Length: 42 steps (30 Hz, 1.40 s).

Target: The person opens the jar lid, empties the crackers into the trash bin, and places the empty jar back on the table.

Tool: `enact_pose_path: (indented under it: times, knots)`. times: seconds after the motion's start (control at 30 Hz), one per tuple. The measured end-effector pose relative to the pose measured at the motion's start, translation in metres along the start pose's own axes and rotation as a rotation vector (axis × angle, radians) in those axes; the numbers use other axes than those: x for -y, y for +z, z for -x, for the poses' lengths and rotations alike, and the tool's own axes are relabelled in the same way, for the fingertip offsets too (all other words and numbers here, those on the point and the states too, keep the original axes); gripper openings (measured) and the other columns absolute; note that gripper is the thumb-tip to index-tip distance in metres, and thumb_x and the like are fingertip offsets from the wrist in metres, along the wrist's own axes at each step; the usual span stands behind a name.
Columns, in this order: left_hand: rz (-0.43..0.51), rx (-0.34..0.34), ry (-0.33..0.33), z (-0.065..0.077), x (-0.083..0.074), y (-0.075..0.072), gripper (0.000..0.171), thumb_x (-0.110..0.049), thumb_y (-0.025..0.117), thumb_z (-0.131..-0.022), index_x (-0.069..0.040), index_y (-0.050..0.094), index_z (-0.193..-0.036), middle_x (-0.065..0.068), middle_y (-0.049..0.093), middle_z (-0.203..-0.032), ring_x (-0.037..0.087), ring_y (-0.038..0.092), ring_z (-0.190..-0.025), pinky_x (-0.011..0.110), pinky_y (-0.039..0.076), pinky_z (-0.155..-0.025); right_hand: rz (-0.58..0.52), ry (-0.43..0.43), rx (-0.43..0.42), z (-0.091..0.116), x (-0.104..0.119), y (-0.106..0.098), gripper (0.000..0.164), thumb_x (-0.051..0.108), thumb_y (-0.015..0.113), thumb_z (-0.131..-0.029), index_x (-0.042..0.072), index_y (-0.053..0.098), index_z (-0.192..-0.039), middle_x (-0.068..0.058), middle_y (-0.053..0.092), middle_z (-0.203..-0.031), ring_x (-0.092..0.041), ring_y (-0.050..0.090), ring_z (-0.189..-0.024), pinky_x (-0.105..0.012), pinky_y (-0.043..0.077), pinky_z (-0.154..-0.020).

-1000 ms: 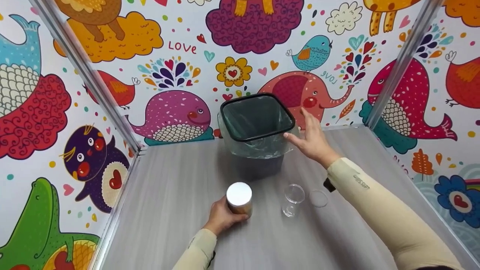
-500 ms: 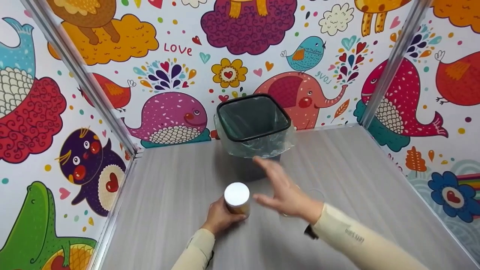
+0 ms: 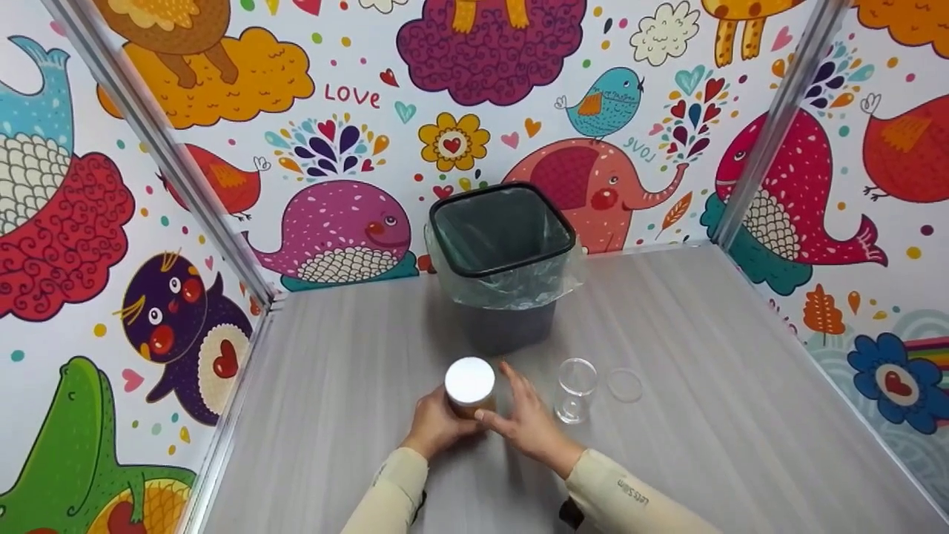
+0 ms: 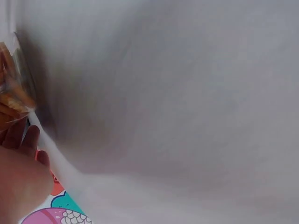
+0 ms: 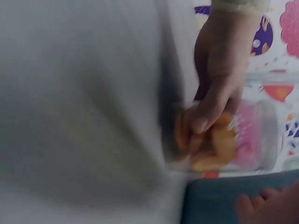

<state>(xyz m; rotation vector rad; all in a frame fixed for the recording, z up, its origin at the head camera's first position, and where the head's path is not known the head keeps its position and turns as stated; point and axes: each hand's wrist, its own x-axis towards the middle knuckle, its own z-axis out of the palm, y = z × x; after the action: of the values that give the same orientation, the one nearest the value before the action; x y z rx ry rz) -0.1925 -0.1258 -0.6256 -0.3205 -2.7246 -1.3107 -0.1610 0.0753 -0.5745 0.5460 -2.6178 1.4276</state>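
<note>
A clear jar (image 3: 470,382) with a white lid stands upright on the table, with golden-brown snack pieces (image 5: 212,144) and a pink patch inside. My left hand (image 3: 440,424) grips it low down, its thumb (image 5: 212,109) across the front in the right wrist view. To the right of the jar is my right hand (image 3: 530,421), fingers spread and thumb tip overlapping the jar's side in the head view. In the right wrist view, that hand's fingers (image 5: 254,203) show apart from the jar at the lower right corner. Only part of the jar appears in the left wrist view.
Behind the jar stands a dark bin (image 3: 504,322) lined with a translucent bag. A clear empty cup (image 3: 574,404) stands right of my right hand, beside a clear ring-shaped lid (image 3: 625,386). Printed panels (image 3: 356,59) on metal posts enclose the grey table (image 3: 348,371).
My right hand has come from beside the bin's rim down and left to the jar, uncovering the clear cup and ring again. My left hand still holds the jar in place.
</note>
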Motion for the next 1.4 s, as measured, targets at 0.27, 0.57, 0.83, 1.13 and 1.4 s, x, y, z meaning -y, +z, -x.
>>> enact_pose_path:
  times: [0.27, 0.57, 0.83, 1.13, 1.4]
  knots:
    - [-0.005, 0.007, -0.011, -0.002, 0.004, 0.004, 0.080, -0.037, 0.092, -0.060, 0.003, 0.062, -0.123, 0.013, 0.070, -0.114, 0.026, 0.065, -0.107, 0.046, 0.049, -0.095, -0.010, 0.006, 0.123, -0.012, -0.014, 0.005, 0.097, 0.052, 0.075, -0.085, -0.005, 0.032, -0.150, -0.029, 0.042, -0.145, -0.043, 0.041, -0.133, -0.058, 0.034, -0.106]
    - [-0.037, 0.033, -0.019, -0.012, 0.000, 0.004, 0.088, -0.046, 0.091, -0.061, 0.000, 0.060, -0.129, 0.012, 0.068, -0.119, 0.025, 0.062, -0.113, 0.044, 0.046, -0.099, -0.018, -0.017, 0.068, -0.035, -0.017, 0.009, 0.099, 0.048, 0.081, -0.079, -0.003, 0.035, -0.150, -0.029, 0.044, -0.143, -0.042, 0.042, -0.132, -0.056, 0.034, -0.106]
    - [-0.059, 0.043, -0.003, -0.014, -0.002, -0.002, 0.093, -0.049, 0.092, -0.061, 0.001, 0.058, -0.131, 0.015, 0.067, -0.121, 0.027, 0.062, -0.114, 0.045, 0.046, -0.099, -0.040, -0.048, 0.063, -0.049, -0.018, 0.013, 0.099, 0.047, 0.086, -0.074, -0.001, 0.041, -0.147, -0.025, 0.049, -0.140, -0.039, 0.047, -0.128, -0.054, 0.037, -0.104]
    - [-0.019, 0.054, 0.009, -0.012, 0.003, -0.001, 0.090, -0.047, 0.093, -0.060, 0.000, 0.059, -0.129, 0.012, 0.069, -0.116, 0.023, 0.064, -0.108, 0.042, 0.049, -0.095, 0.011, -0.093, -0.002, -0.049, -0.026, 0.017, 0.095, 0.057, 0.086, -0.069, 0.005, 0.053, -0.141, -0.012, 0.059, -0.134, -0.029, 0.053, -0.123, -0.049, 0.042, -0.101]
    - [0.022, 0.064, 0.014, -0.009, 0.004, -0.003, 0.082, -0.042, 0.095, -0.058, -0.001, 0.064, -0.122, 0.005, 0.071, -0.110, 0.018, 0.065, -0.103, 0.040, 0.051, -0.092, -0.012, -0.159, -0.012, -0.046, -0.033, 0.018, 0.092, 0.054, 0.088, -0.066, 0.009, 0.056, -0.140, -0.004, 0.058, -0.138, -0.026, 0.052, -0.125, -0.048, 0.041, -0.103]
